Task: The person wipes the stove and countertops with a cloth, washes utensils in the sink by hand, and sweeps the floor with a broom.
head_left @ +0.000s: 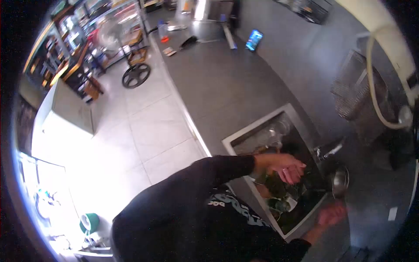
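Observation:
My left hand point(288, 168) hangs over the sink point(254, 129), its fingers curled in. A small pale spot shows at the fingers; I cannot make out whether anything is held. My right hand point(331, 214) is smeared by motion beside the sink's near right corner. Just above it is a round metal dish or pan point(341, 182); whether they touch is unclear. Inside the sink sit clear glassware point(277, 132) and, lower down, a green item with a white cup-like piece point(288, 204). The faucet point(330, 149) stands at the sink's right edge.
A lit phone point(254, 40) leans by the grey counter's back wall. Farther along the counter lie a black object point(189, 42) and small items. A wire rack point(360, 87) and a pale hose point(371, 78) are at right. A fan point(136, 75) stands on the tiled floor.

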The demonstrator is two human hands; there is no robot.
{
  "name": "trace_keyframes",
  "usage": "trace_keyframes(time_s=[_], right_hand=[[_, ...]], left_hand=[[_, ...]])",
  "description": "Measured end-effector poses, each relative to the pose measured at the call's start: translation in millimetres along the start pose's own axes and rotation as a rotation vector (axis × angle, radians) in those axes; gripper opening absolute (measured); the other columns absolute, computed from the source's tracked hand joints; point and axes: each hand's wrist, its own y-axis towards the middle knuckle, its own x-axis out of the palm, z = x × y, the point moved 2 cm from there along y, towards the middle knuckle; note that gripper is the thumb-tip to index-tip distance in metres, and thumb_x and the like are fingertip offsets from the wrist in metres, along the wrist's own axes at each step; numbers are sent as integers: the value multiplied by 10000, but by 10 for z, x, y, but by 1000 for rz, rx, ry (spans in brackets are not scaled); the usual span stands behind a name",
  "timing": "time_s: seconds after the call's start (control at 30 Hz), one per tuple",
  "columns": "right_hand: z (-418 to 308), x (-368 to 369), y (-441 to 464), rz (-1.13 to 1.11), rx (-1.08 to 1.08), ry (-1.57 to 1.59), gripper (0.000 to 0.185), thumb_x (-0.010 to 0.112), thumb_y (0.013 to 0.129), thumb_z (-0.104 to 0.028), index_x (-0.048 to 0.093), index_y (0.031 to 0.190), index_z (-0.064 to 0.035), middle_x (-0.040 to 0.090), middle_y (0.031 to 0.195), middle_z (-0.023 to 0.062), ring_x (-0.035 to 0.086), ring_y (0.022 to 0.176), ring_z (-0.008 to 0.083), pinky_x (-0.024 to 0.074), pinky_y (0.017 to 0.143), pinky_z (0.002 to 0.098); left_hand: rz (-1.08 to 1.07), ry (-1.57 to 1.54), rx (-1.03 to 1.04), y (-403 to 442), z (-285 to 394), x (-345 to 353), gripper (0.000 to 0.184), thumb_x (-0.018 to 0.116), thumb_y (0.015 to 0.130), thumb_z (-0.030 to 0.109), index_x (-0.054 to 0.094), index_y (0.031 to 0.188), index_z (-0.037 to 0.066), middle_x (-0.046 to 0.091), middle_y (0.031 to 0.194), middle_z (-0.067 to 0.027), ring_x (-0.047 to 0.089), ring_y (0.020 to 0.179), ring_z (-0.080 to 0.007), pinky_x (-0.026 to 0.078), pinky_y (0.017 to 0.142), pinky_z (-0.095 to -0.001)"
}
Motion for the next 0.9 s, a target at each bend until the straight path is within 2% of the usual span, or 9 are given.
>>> trace_keyframes(time_s=[0.1, 0.13, 0.23, 0.27, 0.3, 0.47, 0.53, 0.63, 0.9], right_hand=[[552, -340, -29, 41, 467, -740, 211, 412, 826, -234, 406, 936, -56, 501, 810, 74, 498, 682, 193, 427, 609, 311], [722, -399, -1, 44, 595, -1001, 271, 393, 833, -243, 375, 1029, -56, 507, 867, 81, 510, 723, 200, 435, 640, 316], [1186, -15, 84, 20, 823, -1532, 421, 356, 848, -260, 313, 1214, -56, 519, 980, 95, 534, 804, 213, 450, 702, 328], [1217, 622, 104, 175, 559, -951, 412, 372, 842, -268, 335, 1198, -63, 525, 965, 105, 533, 799, 209, 453, 679, 336], [1292, 1011, 145, 306, 309, -360, 403, 389, 836, -277, 357, 1181, -70, 530, 949, 114, 532, 795, 205, 455, 657, 344], [2674, 1042, 429, 65, 471, -787, 334, 432, 823, -265, 430, 1082, -54, 548, 907, 115, 539, 753, 207, 456, 641, 342], [3138, 692, 770, -84, 530, -1008, 304, 453, 816, -259, 466, 1033, -46, 557, 885, 115, 543, 733, 208, 456, 633, 341], [4147, 1271, 812, -470, 401, -1586, 308, 497, 800, -261, 488, 1009, -36, 563, 882, 110, 540, 726, 204, 445, 659, 327], [7472, 3305, -136, -2000, 819, -1881, 405, 595, 716, -336, 541, 986, -39, 560, 965, 151, 549, 871, 242, 420, 767, 323]], left_hand=[[919, 873, 1145, 410, -1241, -721, 543, 505, 748, 395, 392, 1159, 60, 556, 932, -122, 507, 904, -219, 386, 768, -419], [972, 874, 1166, 298, -1204, -742, 543, 505, 748, 395, 392, 1159, 60, 556, 932, -122, 507, 904, -219, 386, 768, -419], [497, 1165, 649, -78, -1173, -651, 632, 496, 721, 445, 328, 1227, 107, 422, 1136, -140, 402, 1042, -283, 292, 824, -528], [332, 1226, 470, -268, -1180, -621, 663, 493, 712, 462, 307, 1250, 123, 377, 1204, -146, 366, 1088, -305, 260, 842, -564], [378, 1220, 478, -529, -1164, -615, 663, 493, 712, 462, 307, 1250, 123, 377, 1204, -146, 366, 1088, -305, 260, 842, -564], [924, 1258, -221, -2536, -1563, -499, 735, 571, 698, 354, 191, 1291, 145, -66, 1350, -167, -14, 1227, -391, 101, 812, -702], [1092, 1050, -189, -3337, -2056, -775, 794, 601, 658, 415, 196, 1293, 161, -58, 1349, -174, -15, 1210, -431, 82, 816, -703], [1333, 660, -147, -4760, -2842, -719, 604, 567, 706, 439, 449, 1133, 28, 482, 1080, -179, 463, 994, -294, 366, 832, -361], [2801, -480, 524, -6893, -5618, 858, 155, 595, 610, 86, 469, 612, -4, 483, 534, -97, 432, 516, -142, 380, 476, -332]])
